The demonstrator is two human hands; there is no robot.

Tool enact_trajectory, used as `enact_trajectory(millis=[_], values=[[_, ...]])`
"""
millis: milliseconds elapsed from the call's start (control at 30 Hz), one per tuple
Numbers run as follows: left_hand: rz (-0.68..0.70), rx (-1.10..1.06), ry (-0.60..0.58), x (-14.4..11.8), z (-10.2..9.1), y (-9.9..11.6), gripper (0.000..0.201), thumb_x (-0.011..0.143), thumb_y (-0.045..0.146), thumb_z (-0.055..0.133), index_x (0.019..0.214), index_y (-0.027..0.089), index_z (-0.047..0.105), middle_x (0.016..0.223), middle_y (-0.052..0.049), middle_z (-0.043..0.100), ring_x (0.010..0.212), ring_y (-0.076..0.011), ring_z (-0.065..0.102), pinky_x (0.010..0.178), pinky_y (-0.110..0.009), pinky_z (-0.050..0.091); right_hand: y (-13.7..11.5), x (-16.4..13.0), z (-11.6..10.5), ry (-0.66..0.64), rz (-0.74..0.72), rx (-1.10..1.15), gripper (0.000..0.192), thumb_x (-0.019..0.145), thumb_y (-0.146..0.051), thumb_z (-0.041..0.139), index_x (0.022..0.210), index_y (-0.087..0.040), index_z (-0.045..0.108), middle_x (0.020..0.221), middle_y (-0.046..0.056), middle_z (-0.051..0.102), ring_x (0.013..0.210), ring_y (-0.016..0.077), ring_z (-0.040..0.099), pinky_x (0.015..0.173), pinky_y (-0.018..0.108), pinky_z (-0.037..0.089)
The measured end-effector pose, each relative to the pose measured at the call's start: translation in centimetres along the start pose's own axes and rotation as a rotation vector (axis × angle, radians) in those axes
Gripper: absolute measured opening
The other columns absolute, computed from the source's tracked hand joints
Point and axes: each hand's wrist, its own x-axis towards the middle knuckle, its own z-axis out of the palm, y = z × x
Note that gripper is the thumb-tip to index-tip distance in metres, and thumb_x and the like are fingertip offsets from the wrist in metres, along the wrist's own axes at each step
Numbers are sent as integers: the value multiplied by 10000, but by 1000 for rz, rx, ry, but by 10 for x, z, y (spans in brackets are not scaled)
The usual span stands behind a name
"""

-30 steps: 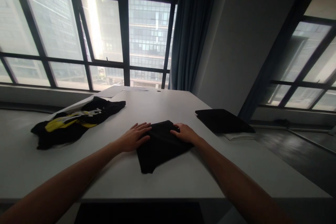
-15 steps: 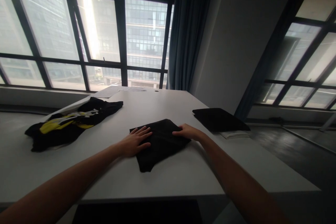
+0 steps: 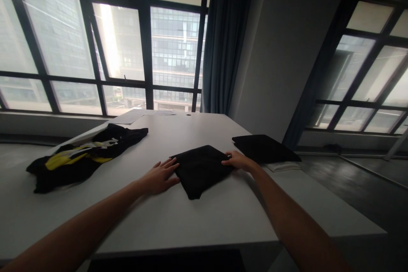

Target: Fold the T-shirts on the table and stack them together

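A folded black garment (image 3: pixel 204 170) lies on the white table (image 3: pixel 178 229) in front of me, one corner pointing toward me. My left hand (image 3: pixel 161 175) rests at its left edge, palm down and fingers apart, with the fingertips touching the cloth. At the right edge, my right hand (image 3: pixel 239 161) pinches the fabric, thumb on top and the other fingers partly hidden. The kind of garment cannot be made out.
Rumpled black clothing with yellow and white parts (image 3: pixel 79 155) lies on the left. Beyond my right hand is a folded black stack (image 3: pixel 264 148) above a folded white cloth (image 3: pixel 285 166). Papers (image 3: pixel 129 117) lie at the far end, near the windows.
The folded garment has shifted right along the table. My left hand has slid off its top to the left edge, while my right hand has moved slightly right, still gripping the fabric.
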Motion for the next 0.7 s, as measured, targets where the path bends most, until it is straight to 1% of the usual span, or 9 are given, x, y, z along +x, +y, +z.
enact_trajectory(millis=[67,133,167,233,333,400,467,600,700], values=[[-25,-13,0,0,1,-1,842,903,747,332,1568,237,250,1638,-104,138,1507,-297,155,1210,-513,135,-3,5,3,215,-133,-122,331,814,-215,682,1137,-143,658,1061,123,725,900,226,690,737,294,533],[-42,-19,-2,0,1,-1,858,899,756,322,1570,228,244,1632,-117,170,1505,-293,170,1210,-505,140,-7,11,1,398,-276,-260,287,821,-205,658,1103,-153,679,1056,115,727,943,231,681,837,316,515],[-43,-18,-4,-1,1,-1,851,900,757,312,1565,229,262,1627,-115,198,1505,-291,175,1210,-503,141,-9,14,-3,451,-337,-307,273,823,-202,649,1090,-163,687,1052,107,730,960,231,677,869,320,503],[-41,-9,-16,-2,-1,0,834,904,757,294,1549,228,314,1620,-112,236,1504,-288,181,1211,-500,146,-14,19,-19,515,-429,-340,257,823,-193,631,1072,-179,697,1041,90,734,974,227,673,899,322,492],[-48,-2,-32,-2,-3,2,826,904,759,291,1533,228,355,1617,-115,240,1501,-295,191,1207,-508,160,-26,25,-52,620,-554,-363,254,815,-173,619,1053,-172,708,1079,84,725,1027,225,654,955,323,472],[-45,-8,-30,-2,-4,3,819,903,761,291,1531,239,360,1614,-118,244,1498,-304,196,1202,-523,166,-36,29,-74,667,-597,-404,270,822,-171,611,1073,-156,708,1120,93,711,1061,227,638,991,324,454],[-38,-12,-30,-2,-3,2,822,902,764,290,1533,240,356,1614,-120,241,1498,-309,193,1200,-533,166,-46,31,-89,661,-587,-452,291,833,-176,605,1106,-151,704,1154,94,699,1083,228,626,1011,321,441],[-29,-14,-28,-1,-3,1,818,904,759,296,1531,238,360,1613,-123,241,1498,-312,194,1198,-541,167,-61,36,-103,624,-549,-511,305,842,-181,608,1128,-168,710,1196,78,690,1121,230,609,1041,321,419],[-35,1,-39,-1,-3,1,807,911,748,289,1536,241,349,1617,-114,235,1501,-298,187,1204,-520,164,-66,42,-119,694,-537,-482,308,831,-166,618,1122,-152,719,1158,85,706,1088,234,623,1008,321,435]])
